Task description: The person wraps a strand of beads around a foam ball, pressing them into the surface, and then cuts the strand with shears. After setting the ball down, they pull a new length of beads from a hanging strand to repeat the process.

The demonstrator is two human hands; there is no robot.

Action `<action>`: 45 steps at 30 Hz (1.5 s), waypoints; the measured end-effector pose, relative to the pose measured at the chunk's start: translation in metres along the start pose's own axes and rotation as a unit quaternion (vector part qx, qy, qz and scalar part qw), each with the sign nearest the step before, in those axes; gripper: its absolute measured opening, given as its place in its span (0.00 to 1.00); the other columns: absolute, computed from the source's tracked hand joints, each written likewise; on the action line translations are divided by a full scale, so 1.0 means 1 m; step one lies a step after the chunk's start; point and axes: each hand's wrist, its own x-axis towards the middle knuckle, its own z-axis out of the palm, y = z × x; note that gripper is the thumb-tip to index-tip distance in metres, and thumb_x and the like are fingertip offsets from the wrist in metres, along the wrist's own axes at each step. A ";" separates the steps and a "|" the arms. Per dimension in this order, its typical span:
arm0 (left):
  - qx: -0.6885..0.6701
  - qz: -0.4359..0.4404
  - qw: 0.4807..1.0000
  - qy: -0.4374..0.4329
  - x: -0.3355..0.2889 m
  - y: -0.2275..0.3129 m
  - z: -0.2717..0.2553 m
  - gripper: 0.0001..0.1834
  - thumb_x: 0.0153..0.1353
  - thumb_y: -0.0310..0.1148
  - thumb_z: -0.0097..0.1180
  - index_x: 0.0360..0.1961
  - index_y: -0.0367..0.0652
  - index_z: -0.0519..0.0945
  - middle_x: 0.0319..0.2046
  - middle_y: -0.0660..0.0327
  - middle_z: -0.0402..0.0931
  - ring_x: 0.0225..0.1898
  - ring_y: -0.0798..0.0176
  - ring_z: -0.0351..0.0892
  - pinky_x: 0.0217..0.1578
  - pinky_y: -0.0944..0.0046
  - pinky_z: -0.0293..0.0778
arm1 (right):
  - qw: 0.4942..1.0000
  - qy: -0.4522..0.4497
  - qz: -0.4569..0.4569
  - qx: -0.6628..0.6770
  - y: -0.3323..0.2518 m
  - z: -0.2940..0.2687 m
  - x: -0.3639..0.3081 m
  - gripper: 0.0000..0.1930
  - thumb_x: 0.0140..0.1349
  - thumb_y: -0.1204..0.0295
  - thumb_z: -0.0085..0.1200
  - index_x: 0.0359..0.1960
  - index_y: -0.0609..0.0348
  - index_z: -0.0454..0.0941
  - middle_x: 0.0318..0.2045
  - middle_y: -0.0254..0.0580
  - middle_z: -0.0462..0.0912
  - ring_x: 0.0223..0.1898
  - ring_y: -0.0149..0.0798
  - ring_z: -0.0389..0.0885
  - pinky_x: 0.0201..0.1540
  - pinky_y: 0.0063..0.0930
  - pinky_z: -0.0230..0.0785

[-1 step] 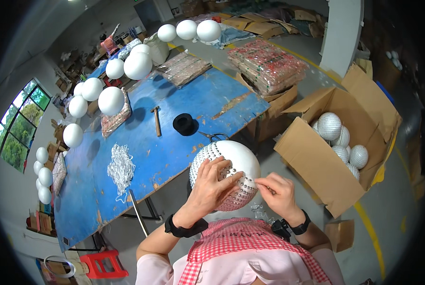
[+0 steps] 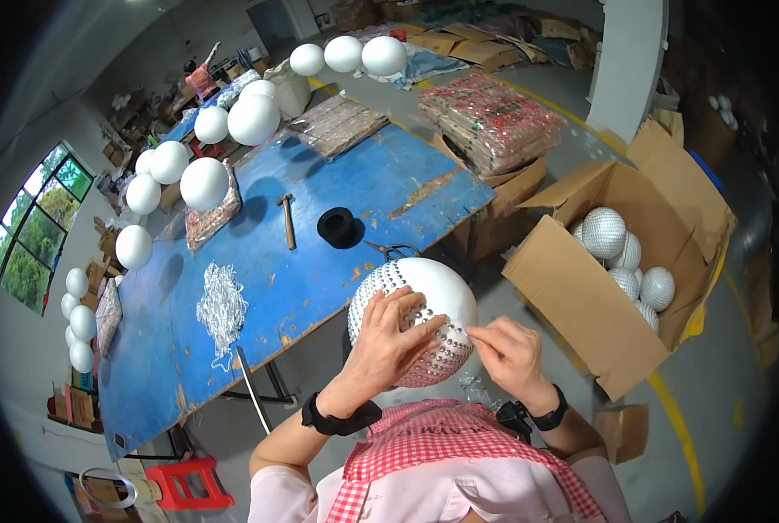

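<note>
A large white ball (image 2: 446,286) is in front of me at the table's near edge. Rows of silver beads (image 2: 452,351) wrap its left and lower parts, while the upper right is smooth and bare. My left hand (image 2: 391,338) holds the ball from the left, fingers spread over the beaded rows and thumb pressed near their edge. At the ball's right side, my right hand (image 2: 510,353) is closed in a pinch on what looks like the bead string's end, mostly hidden by the fingertips. Loose bead string (image 2: 475,385) hangs below the ball.
The blue table (image 2: 320,288) bears a hammer (image 2: 287,223), a black roll (image 2: 339,227), scissors (image 2: 394,251) and a heap of silver bead string (image 2: 221,305). Several white balls (image 2: 204,184) stand along its far side. An open carton (image 2: 590,305) at right holds beaded balls (image 2: 604,231). A red stool (image 2: 189,485) is lower left.
The fingers of my right hand have shifted slightly at the ball's edge. My left hand and the ball stay in place.
</note>
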 end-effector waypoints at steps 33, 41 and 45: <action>-0.031 -0.010 0.998 -0.059 0.003 -0.006 -0.012 0.25 0.53 0.27 0.59 0.54 0.57 0.77 0.56 0.54 0.67 0.64 0.46 0.60 0.63 0.36 0.51 | 0.886 -0.147 0.327 0.294 0.016 -0.015 -0.004 0.09 0.64 0.71 0.52 0.30 0.62 0.79 0.17 0.32 0.77 0.18 0.22 0.71 0.21 0.18 0.59; 0.004 -0.014 0.998 -0.057 -0.001 -0.012 -0.005 0.27 0.51 0.26 0.60 0.55 0.60 0.77 0.58 0.52 0.65 0.66 0.44 0.58 0.64 0.36 0.50 | 0.964 -0.003 0.182 0.196 -0.001 -0.012 -0.005 0.05 0.58 0.77 0.59 0.34 0.65 0.84 0.18 0.35 0.76 0.20 0.23 0.70 0.21 0.20 0.58; -0.008 -0.034 0.997 -0.067 -0.001 -0.016 -0.003 0.25 0.56 0.27 0.57 0.55 0.63 0.77 0.60 0.52 0.65 0.67 0.44 0.57 0.65 0.37 0.48 | 0.990 0.046 0.109 0.075 -0.003 -0.006 -0.004 0.04 0.53 0.80 0.62 0.32 0.62 0.85 0.19 0.36 0.78 0.20 0.24 0.71 0.21 0.22 0.57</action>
